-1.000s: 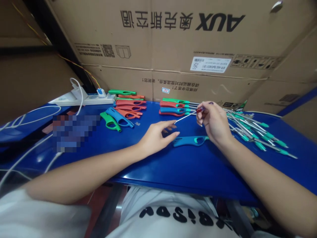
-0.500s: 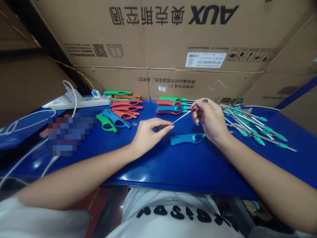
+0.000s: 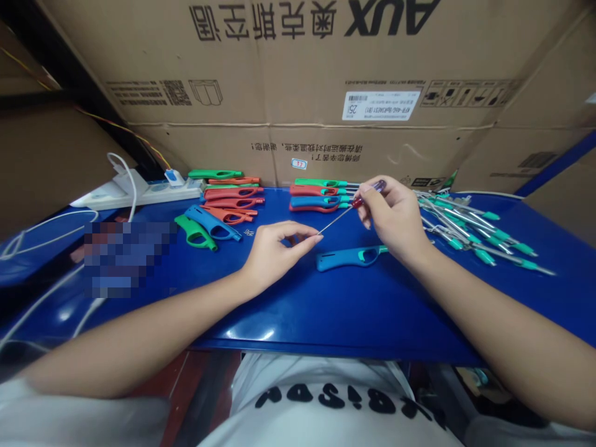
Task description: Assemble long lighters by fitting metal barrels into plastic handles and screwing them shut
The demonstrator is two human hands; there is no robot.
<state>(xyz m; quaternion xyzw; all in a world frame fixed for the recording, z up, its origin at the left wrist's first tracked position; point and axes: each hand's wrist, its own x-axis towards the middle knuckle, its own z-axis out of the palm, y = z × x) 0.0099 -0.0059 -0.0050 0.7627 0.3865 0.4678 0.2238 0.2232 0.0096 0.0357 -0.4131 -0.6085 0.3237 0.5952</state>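
My right hand (image 3: 393, 214) is closed round the dark red handle of a screwdriver (image 3: 369, 194). Its thin metal shaft slants down to the left, and the tip meets the pinched thumb and forefinger of my left hand (image 3: 282, 251); anything small between those fingertips is hidden. Just below lies a blue lighter (image 3: 347, 257) with a turquoise trigger, flat on the table, its front end partly behind my right hand. Behind the hands, assembled lighters (image 3: 314, 190) in green, red and blue are stacked near the cardboard.
Empty coloured handles (image 3: 233, 202) lie at the back left, with small metal pieces (image 3: 249, 233) beside them. Several metal rods with turquoise parts (image 3: 484, 233) are heaped on the right. A white power strip (image 3: 144, 194) with cables stands left. Cardboard (image 3: 279, 81) walls the blue table's (image 3: 298, 316) back.
The whole view has shifted slightly. My hands keep nearly the same pose, with the screwdriver tip still at my left fingertips.
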